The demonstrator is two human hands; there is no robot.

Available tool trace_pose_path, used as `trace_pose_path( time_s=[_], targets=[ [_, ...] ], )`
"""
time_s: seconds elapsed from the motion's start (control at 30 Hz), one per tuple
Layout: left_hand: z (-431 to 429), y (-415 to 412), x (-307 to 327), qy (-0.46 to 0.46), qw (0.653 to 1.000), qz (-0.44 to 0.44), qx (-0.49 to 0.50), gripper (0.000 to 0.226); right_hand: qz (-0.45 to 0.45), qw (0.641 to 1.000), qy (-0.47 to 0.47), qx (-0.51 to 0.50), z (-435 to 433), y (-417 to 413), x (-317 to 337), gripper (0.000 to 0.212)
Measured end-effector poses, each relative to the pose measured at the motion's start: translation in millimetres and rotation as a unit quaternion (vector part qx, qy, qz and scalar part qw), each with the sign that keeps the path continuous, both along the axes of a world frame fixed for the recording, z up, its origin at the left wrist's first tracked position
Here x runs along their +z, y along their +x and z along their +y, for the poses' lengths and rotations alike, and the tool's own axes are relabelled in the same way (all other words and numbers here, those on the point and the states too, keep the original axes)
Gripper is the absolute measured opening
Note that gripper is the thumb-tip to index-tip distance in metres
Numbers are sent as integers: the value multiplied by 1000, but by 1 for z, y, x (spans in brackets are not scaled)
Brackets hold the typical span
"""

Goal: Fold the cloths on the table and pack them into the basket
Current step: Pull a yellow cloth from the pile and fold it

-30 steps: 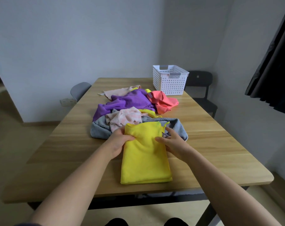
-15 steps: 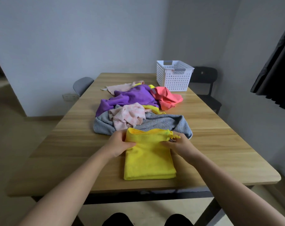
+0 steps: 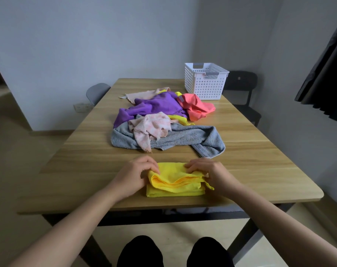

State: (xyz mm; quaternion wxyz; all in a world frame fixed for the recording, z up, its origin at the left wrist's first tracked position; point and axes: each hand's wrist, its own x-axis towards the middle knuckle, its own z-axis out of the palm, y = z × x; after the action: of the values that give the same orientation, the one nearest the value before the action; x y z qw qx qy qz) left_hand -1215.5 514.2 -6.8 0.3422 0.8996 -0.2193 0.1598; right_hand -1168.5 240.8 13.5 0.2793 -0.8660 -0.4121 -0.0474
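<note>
- Yellow cloth: soft, fleecy, folded into a layered rectangle at the near edge of the wood-grain counter.
- Left hand, right hand: each pinches one end of the top layer; thumbs hidden.
- Perforated white plastic basket: far right corner, its floor hidden.

Folded yellow microfibre cloth at the tabletop's near edge, upper layers raised. Crumpled purple cloth, coral cloth, pale pink cloth and grey terry towel heaped mid-tabletop. Upright white perforated plastic basket near the far right corner.
</note>
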Motion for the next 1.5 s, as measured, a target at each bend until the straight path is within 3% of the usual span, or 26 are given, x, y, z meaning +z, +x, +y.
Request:
trace_pose_path(
  time_s=[0.13, 0.27, 0.37, 0.5, 0.6, 0.7, 0.77, 0.83, 0.9, 0.97, 1.03, 1.1, 1.17, 1.23, 1.27, 1.37, 1.5],
  targets=[
    [10, -8, -9, 61, 998, -7, -13, 51, -34, 998, -61, 10, -7, -1, -6, 56],
    [12, -9, -1, -13, 999, 43, 25, 45, 23, 999, -28, -14, -10, -3, 7, 58],
    [-9, -3, 13, -38, 996, 31, 79, 37, 50, 998, -23, -32, 8, -6, 20, 51],
    [-32, 4, 13, 113, 981, 114, 106, 46, 54, 989, -131, -40, 38, -8, 11, 46],
    [-26, -4, 1, 261, 944, 187, 77, 72, 27, 960, -272, -61, 35, -14, -6, 86],
    [-14, -10, -2, 320, 927, 184, 69, 103, 7, 957, -287, -54, 29, -18, -17, 103],
    [-12, -6, 3, 322, 921, 210, 61, 88, 49, 959, -275, -54, 31, -15, -11, 97],
    [-11, 2, 12, 294, 927, 226, 62, 70, 132, 968, -202, -62, 34, -9, 1, 71],
    [-10, 12, 23, 283, 930, 223, 72, 74, 167, 974, -136, -71, 32, -2, 10, 53],
    [-11, 19, 36, 281, 926, 243, 69, 72, 138, 972, -167, -92, 29, 5, 15, 57],
    [-12, 25, 43, 256, 928, 265, 53, 56, 121, 969, -179, -119, 28, 11, 17, 58],
    [-14, 29, 48, 196, 941, 273, 40, 36, 172, 970, -98, -141, 24, 16, 17, 44],
    [-15, 32, 52, 81, 953, 292, 22, 31, 310, 939, 65, -136, 17, 14, 16, 44],
    [-18, 33, 54, -99, 942, 320, 3, 31, 480, 838, 249, -73, 9, 9, 10, 60],
    [-21, 34, 55, -199, 920, 337, -4, 31, 538, 783, 308, -41, 7, 7, 5, 69],
    [-33, 47, 56, -396, 840, 372, -10, 35, 602, 697, 390, 10, 4, 1, -1, 83],
    [-60, 73, 57, -449, 816, 364, -1, 20, 613, 640, 463, 14, -9, 4, 1, 77]
  ],
)
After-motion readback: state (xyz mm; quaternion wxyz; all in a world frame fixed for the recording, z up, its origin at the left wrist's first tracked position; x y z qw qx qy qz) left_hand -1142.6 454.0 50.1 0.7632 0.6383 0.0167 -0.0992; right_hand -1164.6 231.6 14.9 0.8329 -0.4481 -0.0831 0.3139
